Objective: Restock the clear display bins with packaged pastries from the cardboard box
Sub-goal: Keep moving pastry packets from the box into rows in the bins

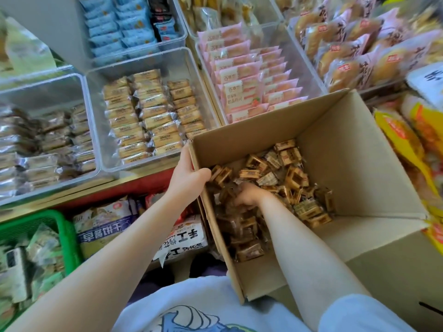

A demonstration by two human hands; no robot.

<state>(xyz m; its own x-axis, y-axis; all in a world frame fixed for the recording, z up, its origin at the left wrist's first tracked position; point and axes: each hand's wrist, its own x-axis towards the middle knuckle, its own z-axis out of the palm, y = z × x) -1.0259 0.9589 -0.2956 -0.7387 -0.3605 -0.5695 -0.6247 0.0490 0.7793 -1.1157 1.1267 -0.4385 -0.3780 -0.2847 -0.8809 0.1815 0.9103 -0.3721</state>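
An open cardboard box (347, 164) stands at the right, its bottom covered with small gold-brown packaged pastries (287, 178). My left hand (189, 176) grips the box's left wall at the rim, thumb inside. My right hand (248, 195) is down inside the box, fingers curled into the pile of pastries. To the left of the box a clear display bin (96, 116) holds rows of tan packaged pastries (148, 116). Another clear bin (81, 82) at the far left holds brown-and-silver packs.
A clear bin of pink packs (251, 75) sits behind the box, bins of blue packs (119, 22) and round buns (347, 51) farther back. Yellow bags (407, 140) lie at the right. Below the shelf edge are a green basket (48, 224) and large bread bags (105, 226).
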